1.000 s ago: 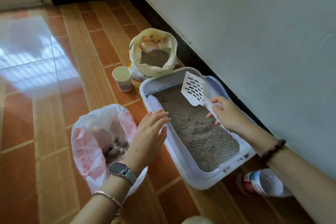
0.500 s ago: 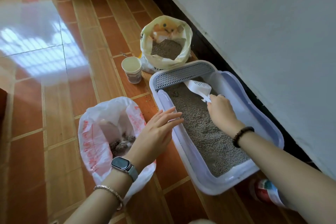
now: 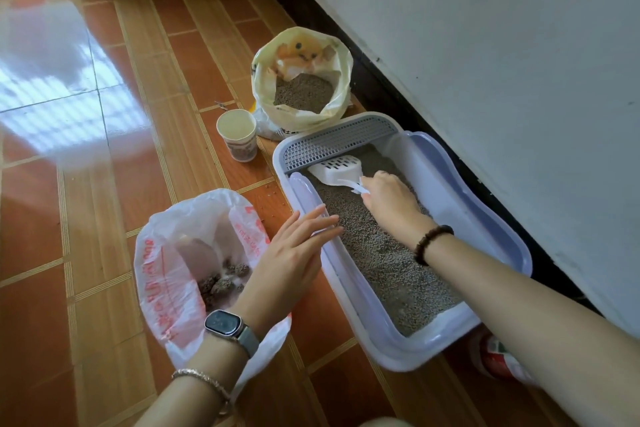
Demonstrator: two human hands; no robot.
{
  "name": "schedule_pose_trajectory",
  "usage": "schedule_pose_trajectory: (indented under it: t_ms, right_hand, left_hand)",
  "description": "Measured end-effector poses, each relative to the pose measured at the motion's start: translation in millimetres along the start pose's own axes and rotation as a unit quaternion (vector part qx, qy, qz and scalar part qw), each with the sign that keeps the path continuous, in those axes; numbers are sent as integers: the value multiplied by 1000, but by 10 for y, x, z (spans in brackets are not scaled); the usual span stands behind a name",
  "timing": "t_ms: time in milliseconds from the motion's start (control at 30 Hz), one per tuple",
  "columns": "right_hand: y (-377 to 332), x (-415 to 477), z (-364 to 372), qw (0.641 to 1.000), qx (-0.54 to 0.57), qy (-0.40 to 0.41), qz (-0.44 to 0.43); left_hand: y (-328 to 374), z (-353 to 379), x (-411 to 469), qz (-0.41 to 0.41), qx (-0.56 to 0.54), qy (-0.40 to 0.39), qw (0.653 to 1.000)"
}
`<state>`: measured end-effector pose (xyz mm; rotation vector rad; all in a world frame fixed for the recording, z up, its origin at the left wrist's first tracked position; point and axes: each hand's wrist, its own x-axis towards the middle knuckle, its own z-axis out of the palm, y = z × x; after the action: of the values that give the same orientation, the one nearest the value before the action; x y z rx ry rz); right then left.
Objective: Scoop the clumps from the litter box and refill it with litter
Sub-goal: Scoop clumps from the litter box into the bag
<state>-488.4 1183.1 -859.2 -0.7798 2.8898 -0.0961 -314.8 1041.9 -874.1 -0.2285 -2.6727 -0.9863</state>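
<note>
A pale lavender litter box point(image 3: 498, 225) lies on the tiled floor along the wall, with grey litter point(image 3: 381, 253) in it. My right hand point(image 3: 391, 199) grips the handle of a white slotted scoop point(image 3: 337, 170), whose head lies low on the litter at the box's far end, beside the grey grate. My left hand point(image 3: 294, 256) has its fingers straight, with the fingertips over the box's near rim; I cannot tell whether they touch it. A white plastic bag with red print point(image 3: 162, 274) stands open left of the box, with several dark clumps point(image 3: 221, 282) inside.
An open yellow litter bag point(image 3: 332, 55) with grey litter stands beyond the box. A paper cup point(image 3: 237, 135) stands left of it. A bottle with a red label point(image 3: 498, 357) lies on the floor at the box's near corner. The white wall runs along the right.
My right hand has lowered the scoop from the air down onto the litter at the far end of the box. My left hand has stayed at the near rim.
</note>
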Motion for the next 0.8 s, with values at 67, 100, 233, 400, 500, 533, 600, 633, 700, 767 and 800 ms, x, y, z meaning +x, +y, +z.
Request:
schedule_pose_trajectory:
  t_ms: [67,100,233,400,500,533,600,633,700,767,800]
  right_hand:
    - [10,-59,-83,1000,-11,-21,-15]
    - [19,-98,-130,999,-21,-30,-20]
    - [128,-310,-304,996,-56,-55,-32]
    - [272,-524,-470,992,-64,-105,5]
    - [305,-586,-517,997,-33,-62,9]
    - [293,-588,-528,999,-21,-42,7]
    - [217,-565,-544,1000,-5,-23,-3]
    - [162,-538,-536,1000,-2,-22,-12]
    - [42,-463,-480,999,-10,-20,-29]
    - [-68,-384,-402,999,-21,-23,-35]
    - [-114,-353,-367,999,-30,-25,-38]
  left_hand:
    - [-1,7,-11,-2,-1,6,1000]
    - [-8,7,-18,-2,-1,8,1000]
    - [-29,7,-36,3,4,11,1000]
    - [-14,-10,-65,13,44,21,999]
    - [12,-14,-78,12,54,23,998]
    - [22,-15,-77,10,57,23,998]
    - [32,-31,-74,8,65,17,998]
    - [31,-45,-71,9,69,12,997]
    - [24,-73,-70,12,78,4,997]
    - [20,-85,-75,14,84,-5,996]
    - [22,-88,-78,13,88,-8,996]
